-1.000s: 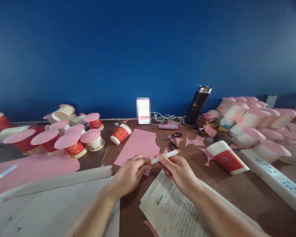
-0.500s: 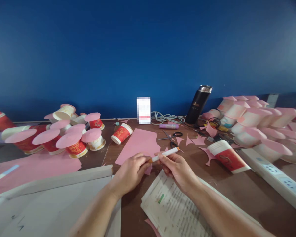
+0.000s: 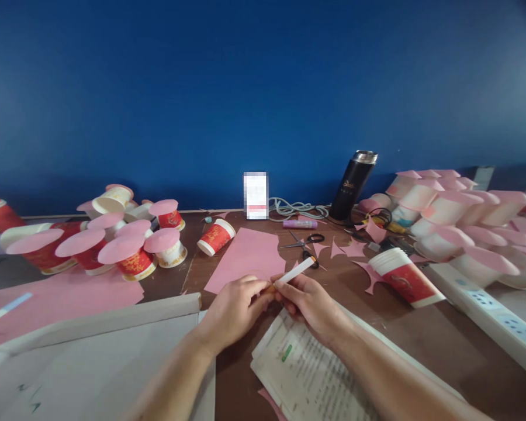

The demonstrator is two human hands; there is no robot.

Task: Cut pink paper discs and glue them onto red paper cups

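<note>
Between my hands is a white marker (image 3: 298, 270) with orange ends, slanting up to the right. My left hand (image 3: 241, 307) is closed, its thumb and fingers pinching the orange near end. Thumb and fingers of my right hand (image 3: 309, 301) are closed around the white barrel near that same end, so the two hands almost touch. Whether the near end is a cap coming off is hidden by the fingers. Beyond them lies a pink paper sheet (image 3: 249, 257) with cut-out edges. Printed pages (image 3: 307, 368) lie under my right hand and forearm.
Black scissors (image 3: 304, 242) and pink scraps (image 3: 353, 248) lie ahead. A tilted red paper cup (image 3: 217, 237), stacked cups (image 3: 405, 278), a power strip (image 3: 486, 310), a black flask (image 3: 353, 187), a purple tube (image 3: 300, 224) and a phone (image 3: 256, 196) surround the area. Pink-topped cups (image 3: 127, 257) stand left.
The marker has swung to a steeper slant. My left hand has shifted slightly right, and both hands are closer together at the marker's near end.
</note>
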